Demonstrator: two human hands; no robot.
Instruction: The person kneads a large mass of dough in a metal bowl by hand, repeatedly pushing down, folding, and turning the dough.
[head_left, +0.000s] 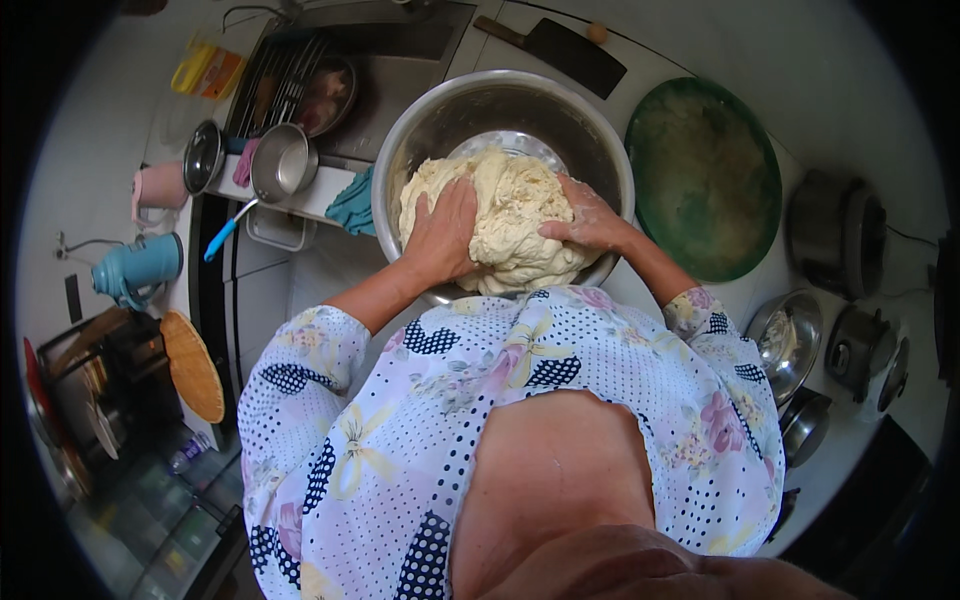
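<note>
A large mass of pale, rough-surfaced dough (517, 206) lies in a wide stainless steel bowl (502, 82) in front of my body. My left hand (442, 229) rests on the left part of the dough with its fingers pointing away from me. On the right side, my right hand (585, 217) cups the dough's edge, its thumb lying on the dough and its fingers partly hidden behind it. Both hands have bits of dough on the skin. The near rim of the bowl is partly covered by my floral blouse.
A cleaver (574, 56) and an egg (597, 33) lie beyond the bowl. To the right are a round green board (705, 180) and a dark cooker (832, 232). A sink (397, 97), a teal cloth (354, 202) and a blue-handled saucepan (285, 163) are at left.
</note>
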